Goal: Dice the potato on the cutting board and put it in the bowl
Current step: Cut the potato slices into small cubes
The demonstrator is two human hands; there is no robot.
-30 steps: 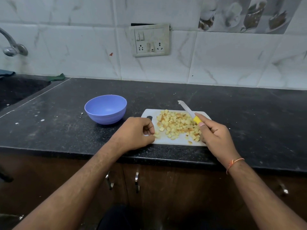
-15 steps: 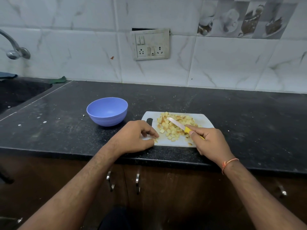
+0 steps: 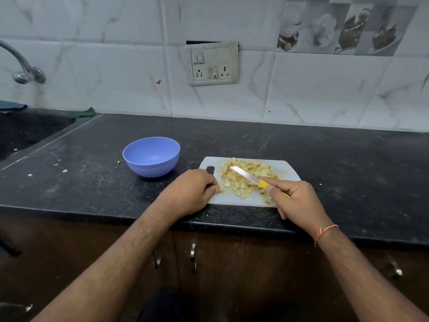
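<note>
While the pale diced potato pieces (image 3: 246,180) sit heaped on the white plastic cutting board (image 3: 289,171), a careless sweep toward the empty lavender plastic bowl (image 3: 151,156) just beside it could scatter cubes onto the black granite counter (image 3: 348,163). Right hand (image 3: 299,201) grips the yellow-handled knife (image 3: 250,177); left hand (image 3: 192,194), fingers curled, rests at the board's edge.

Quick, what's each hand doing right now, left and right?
Left hand: fingers curled, resting at the cutting board edge; a grip cannot be told.
Right hand: holding the knife by its yellow handle.
</note>
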